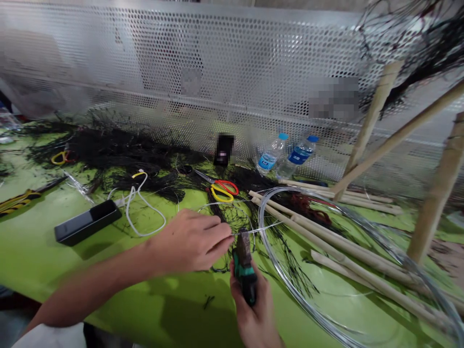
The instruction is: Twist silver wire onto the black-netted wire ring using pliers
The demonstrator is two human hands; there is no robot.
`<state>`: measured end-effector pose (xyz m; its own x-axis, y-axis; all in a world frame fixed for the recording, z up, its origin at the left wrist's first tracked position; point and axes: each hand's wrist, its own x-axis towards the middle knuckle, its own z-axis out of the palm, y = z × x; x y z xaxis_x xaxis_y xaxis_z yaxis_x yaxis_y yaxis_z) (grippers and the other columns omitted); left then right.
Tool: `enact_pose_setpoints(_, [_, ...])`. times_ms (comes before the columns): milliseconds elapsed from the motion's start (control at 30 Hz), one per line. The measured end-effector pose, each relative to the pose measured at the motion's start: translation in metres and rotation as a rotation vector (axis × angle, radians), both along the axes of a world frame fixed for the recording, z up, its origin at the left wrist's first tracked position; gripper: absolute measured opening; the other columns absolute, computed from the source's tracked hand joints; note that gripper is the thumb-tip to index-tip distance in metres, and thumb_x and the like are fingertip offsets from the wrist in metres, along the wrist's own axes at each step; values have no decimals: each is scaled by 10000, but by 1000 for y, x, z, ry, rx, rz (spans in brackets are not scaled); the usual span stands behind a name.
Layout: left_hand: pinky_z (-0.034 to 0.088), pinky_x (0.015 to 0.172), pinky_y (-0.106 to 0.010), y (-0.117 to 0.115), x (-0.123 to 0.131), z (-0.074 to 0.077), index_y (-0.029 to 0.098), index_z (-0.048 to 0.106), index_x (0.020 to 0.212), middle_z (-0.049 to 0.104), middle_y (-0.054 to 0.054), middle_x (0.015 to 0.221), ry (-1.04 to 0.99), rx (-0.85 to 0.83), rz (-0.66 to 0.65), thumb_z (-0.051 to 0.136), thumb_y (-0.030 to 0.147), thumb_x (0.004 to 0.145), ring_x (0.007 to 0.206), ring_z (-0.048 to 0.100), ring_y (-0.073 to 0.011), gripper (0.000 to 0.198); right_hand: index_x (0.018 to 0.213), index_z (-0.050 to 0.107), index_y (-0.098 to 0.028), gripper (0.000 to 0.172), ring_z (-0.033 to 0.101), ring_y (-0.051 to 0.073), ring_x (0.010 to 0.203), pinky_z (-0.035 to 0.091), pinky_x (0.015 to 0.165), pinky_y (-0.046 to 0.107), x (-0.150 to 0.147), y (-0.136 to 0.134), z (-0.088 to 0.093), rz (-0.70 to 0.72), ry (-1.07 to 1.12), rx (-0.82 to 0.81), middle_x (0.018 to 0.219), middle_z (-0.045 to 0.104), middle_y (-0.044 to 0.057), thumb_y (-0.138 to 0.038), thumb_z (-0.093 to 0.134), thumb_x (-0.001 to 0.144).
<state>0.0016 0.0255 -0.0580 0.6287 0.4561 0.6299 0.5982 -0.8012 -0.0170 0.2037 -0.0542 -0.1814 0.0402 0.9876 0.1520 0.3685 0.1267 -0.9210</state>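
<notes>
The right hand grips green-and-black pliers, their jaws at a thin wire above the green worktop; the left hand pinches the wire just beside them. Beyond, near the perforated panel, two bottles carry blue labels, their lettering too small to read

Green-and-black pliers, silvery wire coil

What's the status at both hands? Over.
Left hand pinching silver wire. Right hand gripping green-handled pliers, jaws at the wire. Wire coil close by, just right of the pliers.
</notes>
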Motion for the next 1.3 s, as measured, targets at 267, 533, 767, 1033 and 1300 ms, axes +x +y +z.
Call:
enact_pose_setpoints(267, [335,508,-317,-7,2,1,166,643,789,588,30,618,23,110,118,558,173,977,519,527,-124,206,933,605,-205,149,433,137,537,328,500,259,-3,0,9,37,4,-28,618,485,-44,-349,571,926])
enact_pose_setpoints(533, [492,633,-247,6,-9,25,156,720,997,740,-29,841,-360,-1437,-111,652,429,941,684,661,-132,287,964,600,-195,153,423,132,566,311,522,273,-4,0,12,91,7,-53,711,561,-20,-333,552,918])
enact_pose_setpoints(767, [416,601,-208,25,-14,16,148,662,963,752,-31,926,-453,-1709,-304,664,374,949,597,669,-74,226,926,569,-214,108,391,133,549,273,515,282,-5,0,13,68,-66,-17,672,517,-35,-313,525,920])
enact_pose_setpoints(1033, [516,602,-184,-2,-6,20,188,738,905,783,11,820,-462,-1037,-29,708,301,951,720,722,-107,125,930,596,-204,132,445,136,543,323,504,269,-1,0,12,65,-47,13,696,587,-9,-327,550,924])
enact_pose_setpoints(1300, [640,722,-287,3,-4,-5,40,697,1047,816,-127,950,-17,457,-191,629,101,979,876,799,-209,113,1115,685,-173,355,637,195,709,473,569,260,2,-6,-18,-95,12,75,915,732,82,-477,599,953])
